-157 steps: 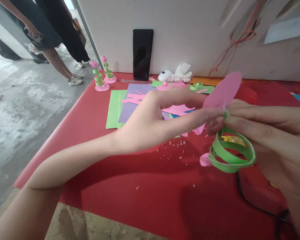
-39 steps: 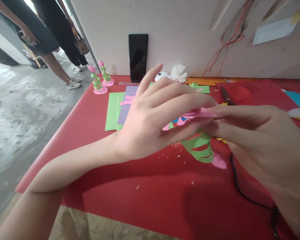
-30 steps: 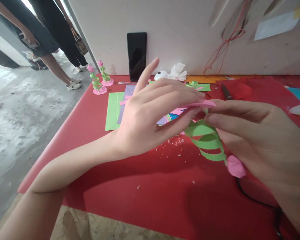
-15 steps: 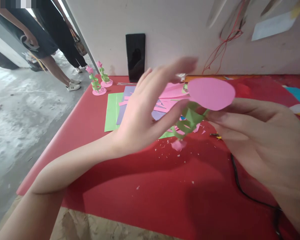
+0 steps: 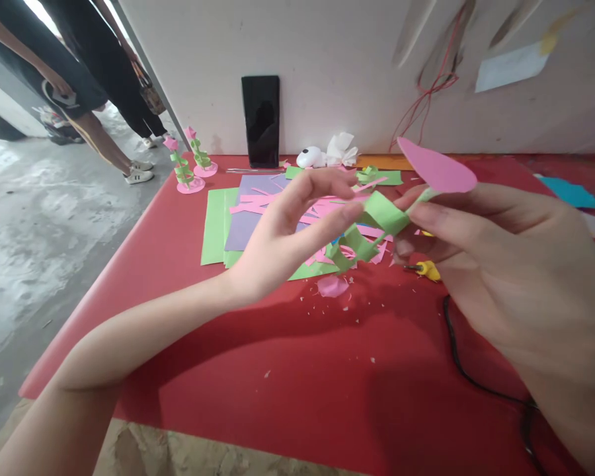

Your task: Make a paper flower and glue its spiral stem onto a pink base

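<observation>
My right hand [image 5: 496, 244] pinches a paper flower by its stem, close to the pink round base, and holds it upside down and tilted above the table. Green paper curls [image 5: 354, 244] wind along the stem, and the pink paper bloom [image 5: 333, 286] hangs at the lower end. The pink base [image 5: 441, 168] is seen at a slant. Beside the curls is my left hand [image 5: 290, 231], its thumb and fingers apart with a gap between them. The thumb tip is close to the upper curl; whether it touches, I cannot tell.
Two finished-looking paper flowers [image 5: 184, 173] stand at the table's back left. Pink strips [image 5: 258, 201] lie on purple and green sheets. A phone [image 5: 261, 122] leans on the wall. A yellow metal-tipped tool [image 5: 429, 270] and black cord [image 5: 456, 357] lie right. People stand left.
The flower has tilted, so its pink base now shows more edge-on. My left hand has drawn its fingers lower and more bent beside the green curls. The view has shifted slightly.
</observation>
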Demonstrator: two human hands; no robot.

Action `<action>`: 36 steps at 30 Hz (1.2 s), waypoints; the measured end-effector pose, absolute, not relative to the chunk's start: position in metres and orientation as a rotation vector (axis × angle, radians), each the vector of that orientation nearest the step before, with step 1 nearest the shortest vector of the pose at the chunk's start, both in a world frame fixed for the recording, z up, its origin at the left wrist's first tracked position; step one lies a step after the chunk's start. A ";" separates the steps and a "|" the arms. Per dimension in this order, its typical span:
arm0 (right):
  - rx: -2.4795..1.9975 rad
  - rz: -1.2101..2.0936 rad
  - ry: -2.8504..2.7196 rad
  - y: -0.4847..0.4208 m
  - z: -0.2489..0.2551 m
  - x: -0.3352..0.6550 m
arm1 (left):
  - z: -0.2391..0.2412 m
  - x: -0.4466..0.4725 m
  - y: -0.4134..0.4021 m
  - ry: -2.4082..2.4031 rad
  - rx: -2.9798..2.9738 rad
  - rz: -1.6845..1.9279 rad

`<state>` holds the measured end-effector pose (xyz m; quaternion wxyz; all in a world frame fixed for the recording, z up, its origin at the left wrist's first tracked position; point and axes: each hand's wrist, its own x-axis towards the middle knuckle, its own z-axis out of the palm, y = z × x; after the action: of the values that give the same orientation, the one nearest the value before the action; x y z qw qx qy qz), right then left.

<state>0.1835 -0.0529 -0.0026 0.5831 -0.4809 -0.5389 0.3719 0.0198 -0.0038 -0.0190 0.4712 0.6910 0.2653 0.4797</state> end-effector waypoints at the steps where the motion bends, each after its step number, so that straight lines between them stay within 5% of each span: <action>1: -1.147 0.845 -1.228 -0.053 -0.003 0.183 | -0.018 0.019 -0.003 0.660 1.743 1.167; 24: -1.164 0.892 -1.182 -0.046 -0.014 0.174 | -0.021 0.018 -0.003 0.720 1.735 0.924; 36: -1.039 -0.084 -1.570 -0.049 -0.005 0.194 | -0.008 0.013 -0.006 0.723 1.742 0.918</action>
<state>0.1940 -0.0490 -0.0051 0.5879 -0.4460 -0.6739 -0.0361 0.0127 -0.0058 -0.0078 0.4985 0.7200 0.2986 0.3795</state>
